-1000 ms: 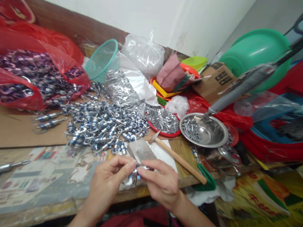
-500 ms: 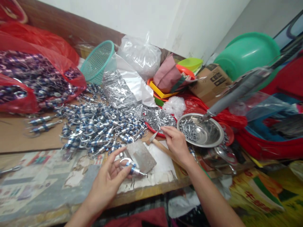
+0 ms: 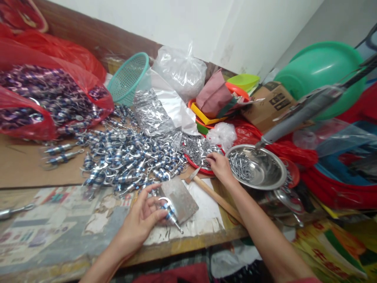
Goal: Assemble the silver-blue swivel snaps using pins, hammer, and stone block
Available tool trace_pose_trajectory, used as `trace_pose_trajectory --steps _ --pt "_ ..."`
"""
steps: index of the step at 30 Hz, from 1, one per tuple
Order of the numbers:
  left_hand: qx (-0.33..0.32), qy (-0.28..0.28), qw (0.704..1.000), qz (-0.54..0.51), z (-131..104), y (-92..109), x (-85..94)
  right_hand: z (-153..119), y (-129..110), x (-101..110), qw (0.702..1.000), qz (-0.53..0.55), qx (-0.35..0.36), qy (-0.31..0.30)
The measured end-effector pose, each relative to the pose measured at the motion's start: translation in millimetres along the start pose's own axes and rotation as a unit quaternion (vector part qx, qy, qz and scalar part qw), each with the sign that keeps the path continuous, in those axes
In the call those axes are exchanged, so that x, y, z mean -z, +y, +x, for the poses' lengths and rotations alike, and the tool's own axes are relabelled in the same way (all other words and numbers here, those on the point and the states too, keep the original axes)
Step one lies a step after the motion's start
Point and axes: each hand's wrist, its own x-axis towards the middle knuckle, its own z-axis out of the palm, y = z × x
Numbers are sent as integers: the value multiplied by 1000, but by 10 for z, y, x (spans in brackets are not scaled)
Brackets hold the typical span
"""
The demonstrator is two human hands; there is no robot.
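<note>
My left hand [image 3: 143, 220] grips a blue and silver metal fitting [image 3: 171, 214] with a curved hook, between thumb and fingers. Its thin end tilts down over the front edge of a flat grey metal block [image 3: 184, 204]. My right hand [image 3: 220, 167] is at the near edge of a red tray [image 3: 203, 170] full of small silver metal pieces [image 3: 197, 149]. Its thumb and fingertips are pinched together at the pieces; what lies between them is too small to make out. A hammer [image 3: 218, 198] with a wooden handle lies under my right forearm, its head beside the block.
A heap of similar fittings [image 3: 126, 157] spreads behind my left hand, beside a red bag [image 3: 100, 104] of more. Right stands a steel bowl [image 3: 265, 169] holding metal pins, with a grey-handled tool [image 3: 306, 112] above it. A green basket [image 3: 129, 78] leans behind.
My right hand has moved forward from above the hammer to the small pieces in the red tray. My left hand still holds the fitting, now tilted more steeply downward. The view has shifted slightly.
</note>
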Motion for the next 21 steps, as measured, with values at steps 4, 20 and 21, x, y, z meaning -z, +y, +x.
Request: trace_pose_trajectory --steps 4,20,21 --pt "-1 4 1000 -16 3 12 -16 -456 -471 48 982 176 55 -38" --pt "-6 -10 1000 -8 38 -32 15 -960 -933 95 944 208 210 -148" --pt "-8 -13 1000 -9 39 -35 18 -962 -940 97 943 205 214 -150"
